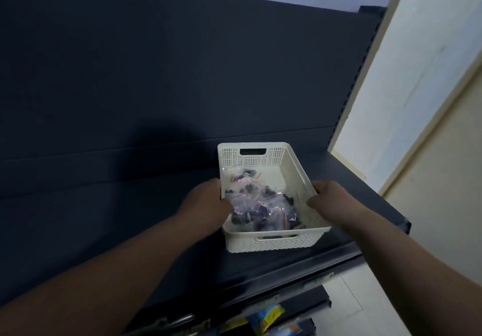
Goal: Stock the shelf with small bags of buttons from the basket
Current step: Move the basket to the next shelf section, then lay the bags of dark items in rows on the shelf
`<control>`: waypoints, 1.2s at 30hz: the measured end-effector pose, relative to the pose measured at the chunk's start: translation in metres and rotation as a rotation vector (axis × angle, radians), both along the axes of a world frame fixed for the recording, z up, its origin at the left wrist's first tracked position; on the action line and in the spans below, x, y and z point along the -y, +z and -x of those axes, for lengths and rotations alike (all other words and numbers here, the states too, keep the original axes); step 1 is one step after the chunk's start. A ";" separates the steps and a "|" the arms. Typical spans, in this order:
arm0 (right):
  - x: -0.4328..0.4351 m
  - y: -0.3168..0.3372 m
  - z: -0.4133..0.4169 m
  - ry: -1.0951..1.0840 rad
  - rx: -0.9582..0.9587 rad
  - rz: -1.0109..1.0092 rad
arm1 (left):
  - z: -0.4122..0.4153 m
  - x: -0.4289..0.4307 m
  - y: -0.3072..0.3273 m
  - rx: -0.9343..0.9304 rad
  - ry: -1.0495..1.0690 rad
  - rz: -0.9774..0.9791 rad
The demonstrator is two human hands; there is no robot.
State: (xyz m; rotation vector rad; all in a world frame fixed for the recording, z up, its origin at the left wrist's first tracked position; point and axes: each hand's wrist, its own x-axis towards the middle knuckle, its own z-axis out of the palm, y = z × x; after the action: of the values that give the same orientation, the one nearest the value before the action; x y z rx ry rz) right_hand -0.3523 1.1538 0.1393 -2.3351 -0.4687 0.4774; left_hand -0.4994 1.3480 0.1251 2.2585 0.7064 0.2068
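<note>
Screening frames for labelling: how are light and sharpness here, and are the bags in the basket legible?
Head view: dim, the dark shelf nearly featureless; a soft shadow lies on the back panel left of the basket; the bags of buttons are blurred; the left hand and right hand look soft-edged; the wall at right is brightest.

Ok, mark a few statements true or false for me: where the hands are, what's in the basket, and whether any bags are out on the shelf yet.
1. The left hand and right hand both grip the basket by its long sides. True.
2. The basket is empty. False: small bags of buttons lie in it.
3. Bags already lie on the shelf beside the basket. False: none shows there.
4. The basket has a handle slot in each end wall. True.
</note>
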 end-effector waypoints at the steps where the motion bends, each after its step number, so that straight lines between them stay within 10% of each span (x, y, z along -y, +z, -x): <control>1: 0.000 -0.003 -0.006 0.027 -0.014 0.006 | -0.001 0.002 -0.003 -0.015 0.016 0.007; 4: -0.003 -0.007 -0.017 0.077 -0.030 0.036 | -0.002 0.005 -0.006 -0.019 0.058 0.029; 10: -0.036 -0.008 -0.005 0.330 0.627 0.178 | -0.002 0.005 0.000 -0.016 0.105 -0.038; 24: -0.136 -0.047 -0.005 0.837 0.396 0.364 | 0.007 -0.001 0.001 -0.059 0.074 -0.162; 36: -0.131 0.013 -0.011 0.569 0.103 -0.232 | 0.018 -0.035 0.028 0.159 0.139 0.090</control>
State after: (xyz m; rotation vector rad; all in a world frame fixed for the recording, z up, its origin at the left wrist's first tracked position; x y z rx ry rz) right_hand -0.3413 1.2845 0.1524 -1.9879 -1.1860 0.5289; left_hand -0.5176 1.3833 0.1534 2.0827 0.7729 0.4089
